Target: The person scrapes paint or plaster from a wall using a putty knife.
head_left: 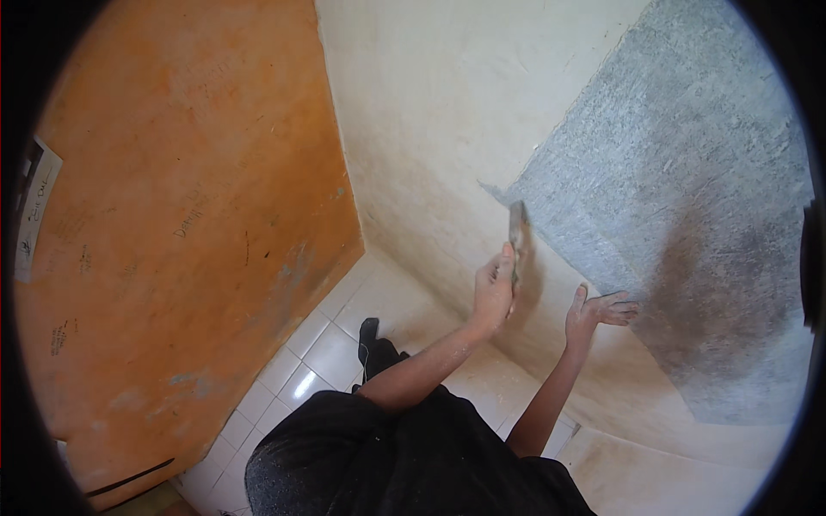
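My left hand [493,297] is closed around the handle of a scraper [516,222], thumb along it. The flat blade points up and meets the cream wall [430,112] at the left corner of a large grey, rough patch [619,155]. A small grey nick shows in the cream paint just left of the blade. Lower and to the right, my right hand [598,311] is open with fingers spread, held against the wall at the grey patch's lower edge. Pale dust covers its fingers. It holds nothing.
An orange wall [189,172] with scribbles and worn spots meets the cream wall at a corner on the left. A paper strip [39,211] hangs at its far left. White tiles [310,361] cover the floor, beside my dark-clad foot [368,331].
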{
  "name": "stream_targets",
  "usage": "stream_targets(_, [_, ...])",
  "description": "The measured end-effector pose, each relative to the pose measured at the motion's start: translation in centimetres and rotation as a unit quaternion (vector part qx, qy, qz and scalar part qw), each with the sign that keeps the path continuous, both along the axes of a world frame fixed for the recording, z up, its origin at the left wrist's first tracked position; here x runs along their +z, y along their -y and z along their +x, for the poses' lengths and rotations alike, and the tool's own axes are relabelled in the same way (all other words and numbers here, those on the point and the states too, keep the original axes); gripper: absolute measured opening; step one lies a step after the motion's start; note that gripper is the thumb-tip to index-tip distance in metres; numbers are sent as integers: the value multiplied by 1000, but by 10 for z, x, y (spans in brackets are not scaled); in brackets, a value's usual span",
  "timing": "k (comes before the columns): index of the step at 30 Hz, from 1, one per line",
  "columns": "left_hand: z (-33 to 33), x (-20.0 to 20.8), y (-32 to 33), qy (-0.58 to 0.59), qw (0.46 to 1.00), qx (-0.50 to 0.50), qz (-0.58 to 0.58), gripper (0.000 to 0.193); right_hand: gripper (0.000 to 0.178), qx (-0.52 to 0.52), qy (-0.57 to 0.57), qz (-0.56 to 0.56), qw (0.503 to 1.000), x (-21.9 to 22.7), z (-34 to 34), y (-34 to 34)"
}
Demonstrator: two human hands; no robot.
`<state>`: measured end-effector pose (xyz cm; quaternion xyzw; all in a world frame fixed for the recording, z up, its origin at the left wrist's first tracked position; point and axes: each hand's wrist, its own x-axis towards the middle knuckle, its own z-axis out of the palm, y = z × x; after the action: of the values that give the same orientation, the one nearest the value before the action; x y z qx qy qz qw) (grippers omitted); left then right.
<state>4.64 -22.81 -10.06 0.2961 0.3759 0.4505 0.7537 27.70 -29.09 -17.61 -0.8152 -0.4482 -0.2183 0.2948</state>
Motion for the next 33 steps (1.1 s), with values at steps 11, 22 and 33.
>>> stream_targets(11, [-19,-13,-33,-21,996,61,60,56,104,-6,3,10,1000,-5,5,2])
stream_targets(22, [-8,-6,-22,-32,997,58,33,55,102,18,22,7,1000,-1,3,1])
stream_targets(33, [-17,-10,-26,-60,994,59,70,45,103,5,17,19,1000,-1,5,0])
